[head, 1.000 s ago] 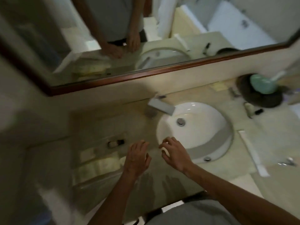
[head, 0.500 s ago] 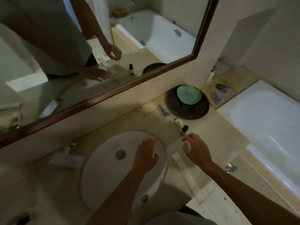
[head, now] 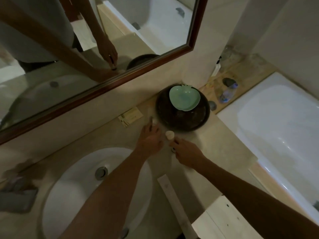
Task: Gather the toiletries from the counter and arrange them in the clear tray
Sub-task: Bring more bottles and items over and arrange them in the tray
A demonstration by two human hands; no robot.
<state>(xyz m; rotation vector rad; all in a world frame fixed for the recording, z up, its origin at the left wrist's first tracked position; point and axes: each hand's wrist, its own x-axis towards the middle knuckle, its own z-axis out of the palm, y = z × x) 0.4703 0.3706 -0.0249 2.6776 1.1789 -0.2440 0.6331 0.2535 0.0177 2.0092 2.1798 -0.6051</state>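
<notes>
My right hand (head: 187,151) is closed around a small dark-capped bottle (head: 173,149) standing on the counter right of the sink. Just beyond it stands a small white-capped bottle (head: 170,134), between my two hands. My left hand (head: 149,140) reaches past that bottle, its fingertips at a small pale tube (head: 152,120) lying by the dark bowl; blur hides whether it grips the tube. A long white box (head: 176,204) lies nearer me on the counter. A flat cream packet (head: 131,116) sits against the wall. The clear tray is out of view.
A dark round bowl (head: 198,125) holds a green apple-shaped dish (head: 184,98) just behind the bottles. The white sink (head: 77,195) and faucet (head: 17,197) are on the left, the bathtub (head: 276,126) on the right, and the mirror (head: 103,49) above.
The view swung from the left of the counter to the right. Both hands moved forward to the small bottles, and my right hand closed on the dark-capped bottle.
</notes>
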